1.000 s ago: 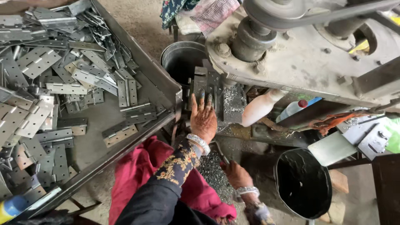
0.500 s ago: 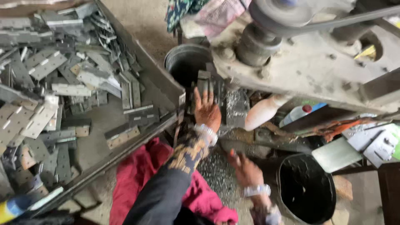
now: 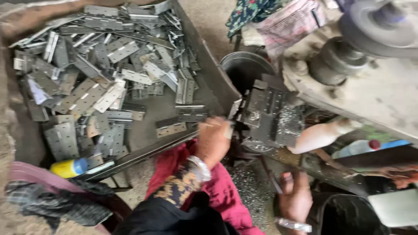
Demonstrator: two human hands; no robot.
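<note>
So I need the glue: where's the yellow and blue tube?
The yellow and blue tube lies at lower left, on the grey metal tray's near edge, beside the hinges.

The whole scene is smeared by motion, so edges run soft everywhere. At the centre of the frame, the left hand (image 3: 214, 140) blurs at its fingertips, and I cannot tell whether its grip closes on the metal piece (image 3: 235, 109) beside it. The right hand (image 3: 295, 198), lower right, is cut at the wrist by the bottom edge; what its fingers touch is unclear. The black bucket (image 3: 348, 215) runs off the lower edge. The machine (image 3: 370, 65) at upper right is cropped by the top and right edges. The tray of hinges (image 3: 109, 87) loses its far-left end, and deeper hinges lie buried under others.
</note>
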